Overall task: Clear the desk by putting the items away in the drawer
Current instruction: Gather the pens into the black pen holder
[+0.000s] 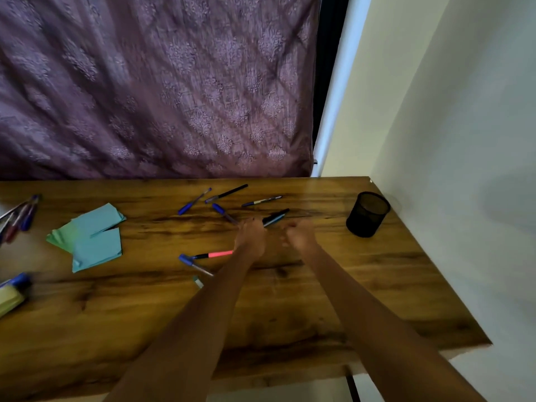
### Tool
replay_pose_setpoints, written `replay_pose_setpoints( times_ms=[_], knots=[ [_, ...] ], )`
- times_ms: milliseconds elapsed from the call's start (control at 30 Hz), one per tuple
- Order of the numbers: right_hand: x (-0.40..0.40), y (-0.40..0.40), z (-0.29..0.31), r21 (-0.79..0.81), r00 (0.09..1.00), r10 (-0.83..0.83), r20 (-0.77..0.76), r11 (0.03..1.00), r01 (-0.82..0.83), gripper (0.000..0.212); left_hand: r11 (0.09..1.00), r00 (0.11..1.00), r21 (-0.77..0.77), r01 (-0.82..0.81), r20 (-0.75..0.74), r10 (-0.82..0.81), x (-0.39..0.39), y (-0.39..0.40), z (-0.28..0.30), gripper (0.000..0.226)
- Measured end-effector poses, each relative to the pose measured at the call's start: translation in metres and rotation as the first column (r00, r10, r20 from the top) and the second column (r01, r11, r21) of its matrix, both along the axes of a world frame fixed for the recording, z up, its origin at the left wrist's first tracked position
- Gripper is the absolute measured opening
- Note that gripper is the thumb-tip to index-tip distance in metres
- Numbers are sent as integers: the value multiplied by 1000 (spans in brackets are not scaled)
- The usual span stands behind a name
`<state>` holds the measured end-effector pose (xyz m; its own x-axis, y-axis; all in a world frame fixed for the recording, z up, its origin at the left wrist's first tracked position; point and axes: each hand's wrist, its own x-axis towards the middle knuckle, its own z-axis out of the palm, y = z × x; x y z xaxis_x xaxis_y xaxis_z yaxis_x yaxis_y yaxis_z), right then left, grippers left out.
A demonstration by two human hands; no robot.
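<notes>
Left hand seemingly grips pens; mesh cup nearby.

Purple floral-patterned curtain, brown streaked wooden desk, turquoise paper, black mesh cup, pink pen.

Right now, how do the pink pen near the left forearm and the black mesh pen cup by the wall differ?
The pink pen lies flat on the desk; the black mesh pen cup stands upright. The pen is slim and brightly coloured, the cup wide, dark and see-through. The pen lies just left of the left hand, its end hidden behind the wrist; the cup stands apart, right of the right hand. Neither is held.
</notes>
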<state>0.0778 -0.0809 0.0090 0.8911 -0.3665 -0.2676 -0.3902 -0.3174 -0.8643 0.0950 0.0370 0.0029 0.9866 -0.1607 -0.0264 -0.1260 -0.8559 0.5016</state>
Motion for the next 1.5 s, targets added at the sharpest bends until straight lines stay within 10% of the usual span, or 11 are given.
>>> replay_pose_setpoints(
  times_ms=[300,800,1067,1267,1500],
  knots=[
    [85,5,-31,279,967,-121,-224,943,182,18,989,989,149,-16,-146,38,79,-22,-27,39],
    [110,-4,-32,351,924,-210,-319,879,321,8,972,918,-209,-103,-397,12,110,-31,-18,19],
    [74,-64,33,205,934,-354,56,919,336,14,721,971,-685,-108,-229,-72,88,-95,25,14],
    [42,-144,90,254,677,-578,456,814,523,17,499,990,-866,30,-44,-135,71,-187,80,12],
    [25,-213,77,75,685,-534,495,812,579,14,587,972,-799,129,-16,-235,50,-251,75,14]
  ],
)
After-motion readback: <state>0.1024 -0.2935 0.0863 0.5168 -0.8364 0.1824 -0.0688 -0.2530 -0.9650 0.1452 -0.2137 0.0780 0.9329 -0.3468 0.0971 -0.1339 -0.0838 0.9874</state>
